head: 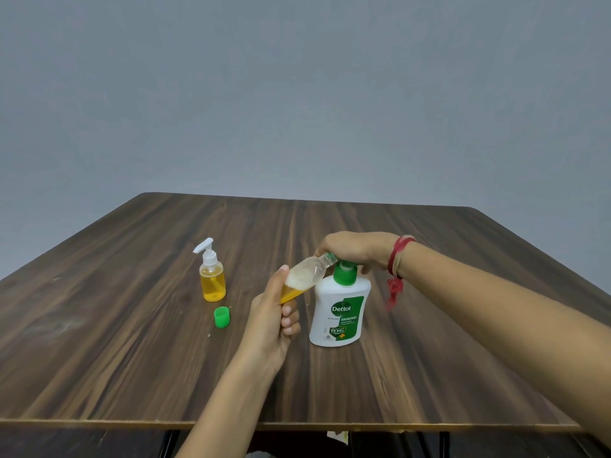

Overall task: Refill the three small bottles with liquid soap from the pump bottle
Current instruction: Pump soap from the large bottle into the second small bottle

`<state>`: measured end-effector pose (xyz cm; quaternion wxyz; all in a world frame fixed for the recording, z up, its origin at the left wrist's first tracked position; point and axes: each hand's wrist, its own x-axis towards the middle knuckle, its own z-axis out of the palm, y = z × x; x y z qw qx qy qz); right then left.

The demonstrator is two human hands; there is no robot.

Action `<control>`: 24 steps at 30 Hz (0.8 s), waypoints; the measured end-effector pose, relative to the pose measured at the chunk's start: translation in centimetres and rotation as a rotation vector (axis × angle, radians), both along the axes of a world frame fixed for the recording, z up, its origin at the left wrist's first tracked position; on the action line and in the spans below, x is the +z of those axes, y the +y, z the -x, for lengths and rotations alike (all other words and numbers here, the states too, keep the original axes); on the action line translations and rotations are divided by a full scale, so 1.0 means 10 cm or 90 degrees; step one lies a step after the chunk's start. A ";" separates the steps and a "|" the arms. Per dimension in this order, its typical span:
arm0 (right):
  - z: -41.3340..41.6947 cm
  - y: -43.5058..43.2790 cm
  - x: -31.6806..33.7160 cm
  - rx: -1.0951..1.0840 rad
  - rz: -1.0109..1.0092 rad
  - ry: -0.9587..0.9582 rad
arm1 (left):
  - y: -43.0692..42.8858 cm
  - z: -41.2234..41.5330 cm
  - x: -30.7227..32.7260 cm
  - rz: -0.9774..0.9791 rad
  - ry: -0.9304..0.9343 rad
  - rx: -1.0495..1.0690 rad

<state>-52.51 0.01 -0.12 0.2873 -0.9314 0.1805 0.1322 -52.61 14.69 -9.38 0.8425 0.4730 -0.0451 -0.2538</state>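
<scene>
Head view. Left hand [272, 320] wrapped around the base of a small clear bottle [305, 276], tilted, neck up against the spout of the Dettol pump bottle [339, 310]; orange soap pooled low in it, foam above. Right hand [355, 247] palm-down, pressed on the green pump head [344, 274]; red thread band [398, 256] at that wrist. Pump bottle upright on the wooden table [132, 358], just right of the left hand. Left of that hand: loose green cap [222, 317], then a small pump dispenser [211, 274] of orange soap, upright.
</scene>
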 end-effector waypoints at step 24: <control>0.09 0.07 0.02 -0.033 -0.031 -0.010 | -0.02 0.01 -0.01 0.015 0.000 0.007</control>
